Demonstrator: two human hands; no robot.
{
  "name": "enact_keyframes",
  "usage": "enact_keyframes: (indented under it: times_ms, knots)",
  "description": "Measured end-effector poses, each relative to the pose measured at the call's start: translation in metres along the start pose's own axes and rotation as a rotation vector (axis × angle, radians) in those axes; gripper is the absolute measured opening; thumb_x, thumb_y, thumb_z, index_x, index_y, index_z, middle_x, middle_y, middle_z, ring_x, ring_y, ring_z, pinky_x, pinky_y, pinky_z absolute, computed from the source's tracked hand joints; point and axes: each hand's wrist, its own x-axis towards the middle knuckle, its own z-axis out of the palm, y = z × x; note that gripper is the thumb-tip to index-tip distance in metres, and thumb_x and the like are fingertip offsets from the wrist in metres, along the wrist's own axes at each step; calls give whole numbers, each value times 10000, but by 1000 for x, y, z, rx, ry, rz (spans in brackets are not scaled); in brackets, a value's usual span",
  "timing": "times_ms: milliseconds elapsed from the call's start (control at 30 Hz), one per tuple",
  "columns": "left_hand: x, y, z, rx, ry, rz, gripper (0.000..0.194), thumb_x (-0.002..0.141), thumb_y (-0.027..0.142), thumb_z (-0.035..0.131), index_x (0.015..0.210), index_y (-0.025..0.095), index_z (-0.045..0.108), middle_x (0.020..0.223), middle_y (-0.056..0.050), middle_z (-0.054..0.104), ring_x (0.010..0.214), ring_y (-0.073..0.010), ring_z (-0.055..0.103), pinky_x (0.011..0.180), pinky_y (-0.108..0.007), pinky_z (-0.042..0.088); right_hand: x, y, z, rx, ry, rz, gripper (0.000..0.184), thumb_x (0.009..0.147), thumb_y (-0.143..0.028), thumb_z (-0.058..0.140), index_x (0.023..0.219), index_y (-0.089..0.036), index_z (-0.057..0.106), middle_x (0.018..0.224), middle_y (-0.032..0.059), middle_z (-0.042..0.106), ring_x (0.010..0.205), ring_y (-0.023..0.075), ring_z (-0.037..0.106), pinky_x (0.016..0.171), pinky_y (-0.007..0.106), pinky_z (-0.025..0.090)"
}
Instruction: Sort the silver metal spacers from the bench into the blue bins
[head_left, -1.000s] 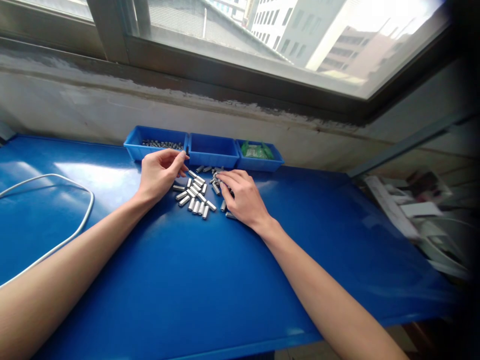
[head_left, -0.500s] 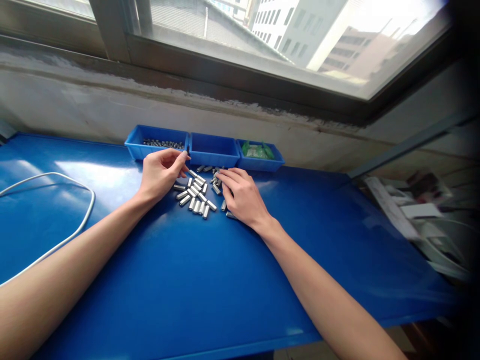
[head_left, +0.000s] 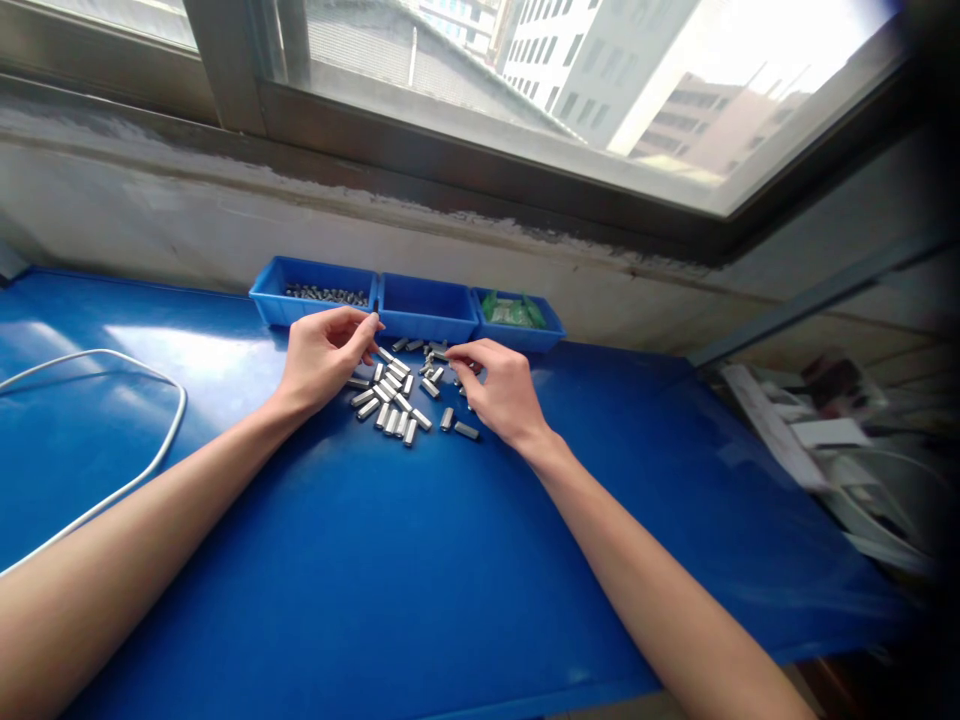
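Observation:
Short silver metal pieces (head_left: 390, 392), like hex standoffs or sleeves, lie in a loose cluster on the blue table. My left hand (head_left: 324, 352), at the cluster's upper left, pinches a small metal piece (head_left: 376, 308) whose dark end shows between thumb and forefinger; its rest is hidden. At the cluster's upper right, my right hand (head_left: 501, 388) has thumb and forefinger drawn together on a metal piece (head_left: 439, 355). Some pieces lie partly hidden under the right hand. Two darker-looking pieces (head_left: 466, 431) are beside its wrist.
Three joined blue bins stand behind the hands: a left bin (head_left: 262, 300) of small metal parts, a middle bin (head_left: 427, 322), and a right bin (head_left: 517, 336) with a green-and-clear plastic bag (head_left: 514, 311). A white cable (head_left: 161, 455) curves across the left. Papers (head_left: 780, 425) are at right.
My right hand has shifted slightly right, its flatter fingers drawing into a pinch and uncovering pieces near the wrist. My left hand keeps its pinch almost in place.

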Motion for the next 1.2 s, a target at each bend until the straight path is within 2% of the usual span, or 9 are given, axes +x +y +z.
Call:
enact_keyframes:
  times_ms: [67, 200, 367, 533, 733, 900, 1200]
  knots:
    - [-2, 1, 0, 15, -39, 23, 290, 898, 428, 661, 872, 151, 742, 676, -31, 709, 561, -153, 667, 558, -240, 519, 6, -1, 1, 190, 68, 123, 129, 898, -293, 666, 912, -202, 756, 895, 49, 767, 775, 195, 705, 756, 320, 557]
    - [-7, 4, 2, 107, -87, 146, 264, 893, 395, 666, 908, 142, 741, 711, -32, 722, 601, -149, 669, 594, -235, 518, 12, -2, 10, 590, 166, 340, 289, 804, -476, 766, 829, -189, 739, 754, 21, 724, 641, 155, 661, 641, 279, 543]
    - [-11, 6, 4, 297, -138, 357, 211, 904, 320, 623, 910, 151, 749, 719, -19, 730, 613, -127, 651, 623, -216, 497, 6, -3, 15, 826, 244, 475, 354, 728, -525, 823, 760, -184, 731, 711, -2, 677, 590, 98, 577, 585, 234, 494]
    - [-12, 6, 5, 341, -128, 392, 218, 916, 314, 601, 915, 153, 747, 739, -24, 741, 623, -126, 657, 637, -212, 500, -3, -8, 13, 914, 240, 507, 328, 693, -474, 864, 802, -187, 749, 749, -2, 697, 621, 97, 600, 619, 236, 508]
    - [-13, 8, 5, 358, -128, 431, 192, 907, 286, 612, 936, 154, 749, 746, -26, 741, 631, -127, 660, 635, -211, 506, -10, -13, 14, 999, 220, 482, 275, 657, -345, 896, 846, -204, 754, 814, 1, 736, 744, 137, 686, 753, 278, 556]
    - [-14, 10, 5, 365, -134, 458, 175, 894, 253, 621, 950, 147, 749, 746, -26, 738, 618, -120, 653, 635, -206, 504, -11, -12, 16, 1022, 190, 466, 270, 640, -289, 904, 854, -208, 762, 885, 7, 754, 826, 146, 704, 840, 290, 560]
    - [-14, 5, 5, 365, -167, 523, 164, 894, 229, 628, 992, 159, 740, 771, -23, 735, 614, -109, 636, 641, -201, 505, -10, -14, 11, 1096, 191, 544, 318, 631, -358, 920, 848, -210, 739, 804, -18, 736, 717, 126, 710, 736, 261, 570]
